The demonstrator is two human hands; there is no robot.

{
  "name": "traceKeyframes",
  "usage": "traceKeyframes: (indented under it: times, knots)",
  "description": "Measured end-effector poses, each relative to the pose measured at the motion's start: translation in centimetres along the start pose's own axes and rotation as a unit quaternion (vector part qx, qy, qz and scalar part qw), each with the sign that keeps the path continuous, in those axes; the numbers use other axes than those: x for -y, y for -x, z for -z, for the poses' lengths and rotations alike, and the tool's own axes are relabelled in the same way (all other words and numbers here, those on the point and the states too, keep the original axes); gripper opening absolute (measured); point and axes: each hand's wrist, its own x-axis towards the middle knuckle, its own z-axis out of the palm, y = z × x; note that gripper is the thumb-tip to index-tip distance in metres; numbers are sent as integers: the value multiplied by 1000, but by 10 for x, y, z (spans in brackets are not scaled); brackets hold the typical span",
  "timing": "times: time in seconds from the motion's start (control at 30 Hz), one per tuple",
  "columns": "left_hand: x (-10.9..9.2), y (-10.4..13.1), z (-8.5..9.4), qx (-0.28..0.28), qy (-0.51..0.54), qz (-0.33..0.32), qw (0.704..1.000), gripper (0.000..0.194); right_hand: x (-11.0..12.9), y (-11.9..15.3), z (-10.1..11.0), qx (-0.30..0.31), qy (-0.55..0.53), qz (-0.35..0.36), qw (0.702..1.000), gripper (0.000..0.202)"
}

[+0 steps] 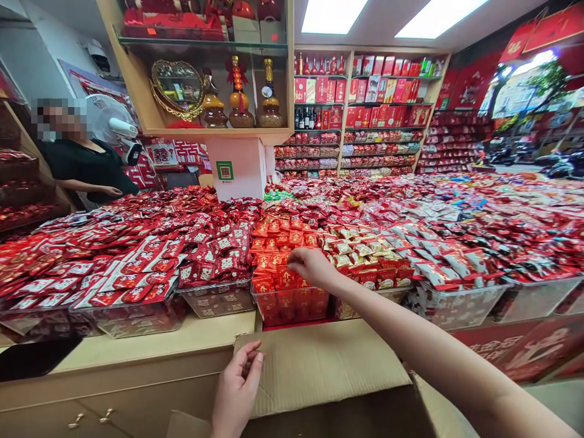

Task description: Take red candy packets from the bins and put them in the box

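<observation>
My right hand (312,267) reaches over a bin of bright orange-red snack packets (269,258), its fingers pinched together. Whatever sits between those fingertips, if anything, is hidden. Low in the view, my left hand (238,386) is held beside the flap of a cardboard box (319,362), fingers loosely curled and thumb apart, with nothing visible in it. The clear plastic bin (292,307) of orange-red packets stands at the counter edge, just behind the flap. Below the flap, the box's inside is dark.
Maroon packets (221,249) fill the bin to the left, gold-and-red packets (365,249) the one to the right. A shelf cabinet (196,131) overhangs the counter. A person (91,158) stands at the far left near a white fan (109,115). A dark flat object (39,359) lies at the left edge.
</observation>
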Motion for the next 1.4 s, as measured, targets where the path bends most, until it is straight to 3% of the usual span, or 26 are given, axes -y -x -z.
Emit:
traceKeyframes:
  times: [0.17,0.3,0.5,0.73,0.97,1.13,1.23,1.3,1.37,1.4]
  knots:
    - [-5,3,0,-10,-29,-7,1000,41,-1,5,-11,41,38,-7,998,7]
    - [-6,5,0,-17,-55,-9,998,41,1,3,-6,71,61,3,996,9]
    - [-6,4,-1,-18,-82,-13,996,40,8,-24,8,86,121,-7,989,17]
    - [-5,7,-1,-27,-100,-31,994,38,19,-47,-9,166,195,11,967,36]
    - [-3,7,-2,-34,-93,-49,994,34,9,-57,-20,187,263,38,946,21]
    - [1,9,-2,-38,-78,-53,995,32,8,-62,-19,188,259,43,946,21]
    - [6,9,-2,-39,-65,-52,996,30,23,-52,-8,166,240,45,955,24]
    - [9,9,-3,-44,-52,-51,996,30,37,-28,-1,156,219,55,962,24]
    - [10,10,-4,-53,-38,-49,997,32,48,11,1,211,143,66,965,20]
    - [10,10,-5,-58,-30,-49,997,33,52,34,0,301,35,61,951,16]
